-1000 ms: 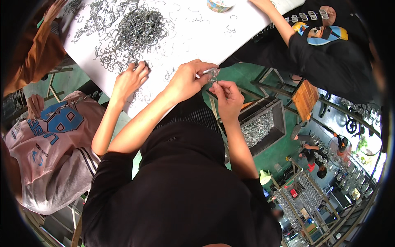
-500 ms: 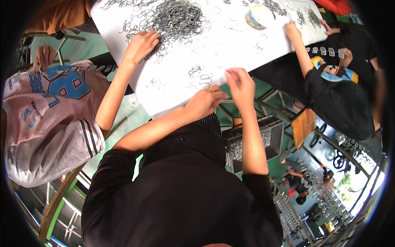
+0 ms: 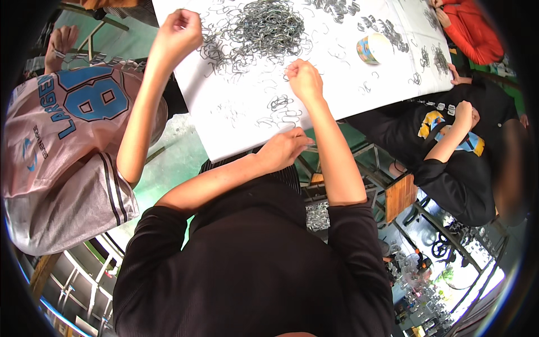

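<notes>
My left hand [image 3: 281, 150] is closed in a pinch just off the table's near edge. A small greyish piece shows at its fingertips, too small to make out. My right hand [image 3: 305, 78] is over the white table [image 3: 236, 90], its fingers curled together beside the big pile of bent wire hooks [image 3: 269, 28]. Whatever those fingers may hold is hidden. A smaller group of wire hooks [image 3: 285, 109] lies on the tabletop between my two hands.
A patterned paper tub [image 3: 368, 50] stands on the table to the right. At the left sits a person in a pink jersey [image 3: 84, 123], one arm raised. On the right are a person in black [image 3: 449, 185] and a red sleeve [image 3: 477, 33]. A wooden stool [image 3: 400, 196] stands at the right.
My right hand has gone from beside my left hand up toward the big hook pile, and its fingers have curled in. My left hand keeps its pinch. The view has shifted slightly.
</notes>
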`<state>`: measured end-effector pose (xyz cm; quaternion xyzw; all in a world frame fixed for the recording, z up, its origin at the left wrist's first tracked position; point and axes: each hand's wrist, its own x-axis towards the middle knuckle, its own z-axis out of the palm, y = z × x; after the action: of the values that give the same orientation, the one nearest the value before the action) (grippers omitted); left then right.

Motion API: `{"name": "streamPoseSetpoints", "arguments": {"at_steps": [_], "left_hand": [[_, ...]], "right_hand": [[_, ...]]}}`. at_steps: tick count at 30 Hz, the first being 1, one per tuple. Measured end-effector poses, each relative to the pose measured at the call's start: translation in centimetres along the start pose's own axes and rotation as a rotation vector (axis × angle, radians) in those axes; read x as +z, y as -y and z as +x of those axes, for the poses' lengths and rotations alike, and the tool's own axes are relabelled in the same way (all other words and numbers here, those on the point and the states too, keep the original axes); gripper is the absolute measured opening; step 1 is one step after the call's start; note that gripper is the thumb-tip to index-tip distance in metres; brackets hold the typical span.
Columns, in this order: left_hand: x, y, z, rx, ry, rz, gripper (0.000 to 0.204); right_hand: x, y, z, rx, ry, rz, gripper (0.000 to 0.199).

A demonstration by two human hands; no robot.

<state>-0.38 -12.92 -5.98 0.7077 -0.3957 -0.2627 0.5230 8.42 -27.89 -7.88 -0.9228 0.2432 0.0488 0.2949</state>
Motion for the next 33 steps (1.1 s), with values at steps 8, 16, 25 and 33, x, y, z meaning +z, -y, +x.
{"name": "streamPoseSetpoints", "arguments": {"at_steps": [8, 16, 25, 33], "left_hand": [[-0.2, -0.4, 2.3, -0.035, -0.064, -0.106, 0.019], [0.9, -2.3, 4.6, 0.043, -0.043, -0.093, 0.017], [-1.5, -1.4, 11.9, 0.173, -0.052, 0.091, 0.015], [-8.1, 8.0, 32.9, 0.0, -0.332, 0.692, 0.026]], "right_hand": [[-7.9, -3.8, -13.6, 0.201, -0.248, 0.974, 0.017], [-6.5, -5.2, -18.8, 0.308, -0.502, 1.166, 0.023], [-5.8, -5.9, -18.7, 0.029, -0.841, 1.147, 0.021], [-6.4, -7.5, -18.7, 0.057, -0.801, 0.988, 0.025]]}}
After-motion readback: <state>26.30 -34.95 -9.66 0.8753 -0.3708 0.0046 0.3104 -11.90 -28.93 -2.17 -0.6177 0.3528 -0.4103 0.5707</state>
